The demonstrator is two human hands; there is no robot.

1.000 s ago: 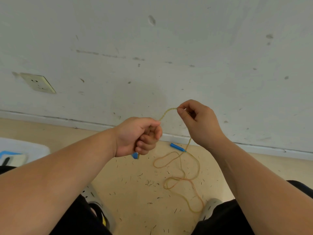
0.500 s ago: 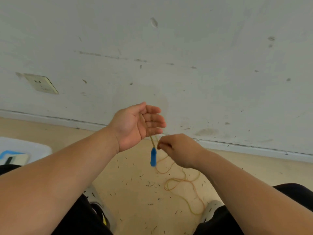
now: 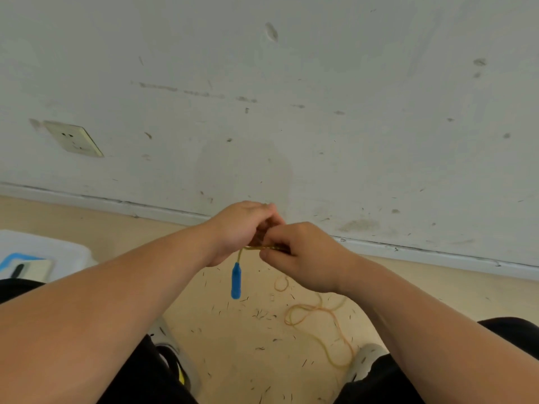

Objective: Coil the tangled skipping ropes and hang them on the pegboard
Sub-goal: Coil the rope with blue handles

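Both hands meet in front of the wall, low over the floor. The left hand (image 3: 239,228) is curled shut around a few turns of the yellow skipping rope (image 3: 318,313), and the right hand (image 3: 303,255) has its fingers (image 3: 269,256) pinched together on a strand right beside it, the two hands touching. One blue handle (image 3: 236,280) dangles free just below the left hand, swinging clear of the floor (image 3: 233,345).

Here is the risk: most of the rope lies loose in overlapping loops on the floor between the shoes (image 3: 364,357), and one loop runs close against the right shoe. Pull up too quickly and those loops could cinch into a knot, or snag under that shoe. The turns in the left hand look few and thin; ease that grip and they may spill. The hanging handle could also twist the coil. No pegboard is in view.
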